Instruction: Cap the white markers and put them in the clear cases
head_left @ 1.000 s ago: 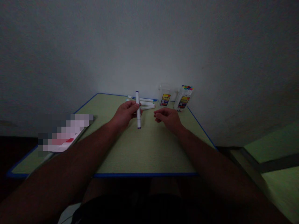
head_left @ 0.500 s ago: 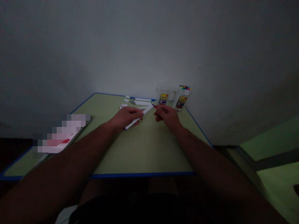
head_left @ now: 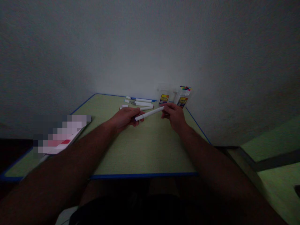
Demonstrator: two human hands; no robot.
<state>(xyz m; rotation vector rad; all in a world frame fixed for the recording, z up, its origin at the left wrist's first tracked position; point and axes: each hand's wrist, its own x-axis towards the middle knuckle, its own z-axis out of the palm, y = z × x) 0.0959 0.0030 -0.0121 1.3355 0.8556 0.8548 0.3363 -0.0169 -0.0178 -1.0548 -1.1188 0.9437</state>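
Note:
My right hand [head_left: 174,115] pinches the right end of a white marker [head_left: 151,113] between thumb and fingers. The marker is held tilted above the table, its dark purple end low on the left. My left hand [head_left: 126,118] has its fingers curled at that purple end, which overlaps them; how firmly they grip is hard to see. Behind the hands, several white markers [head_left: 143,103] lie on the table near the wall, one of them partly covered by my left hand.
At the back right stand a clear plastic case [head_left: 164,93] with a yellow label and another case [head_left: 184,95] filled with colourful-capped markers. A blurred pink and white item [head_left: 67,132] lies left on the blue-edged table [head_left: 145,156]. A wall rises behind.
My right hand has moved from beside the marker's far end to gripping it. The marker has swung flatter and shifted right, and my left hand's hold has slid to its lower end.

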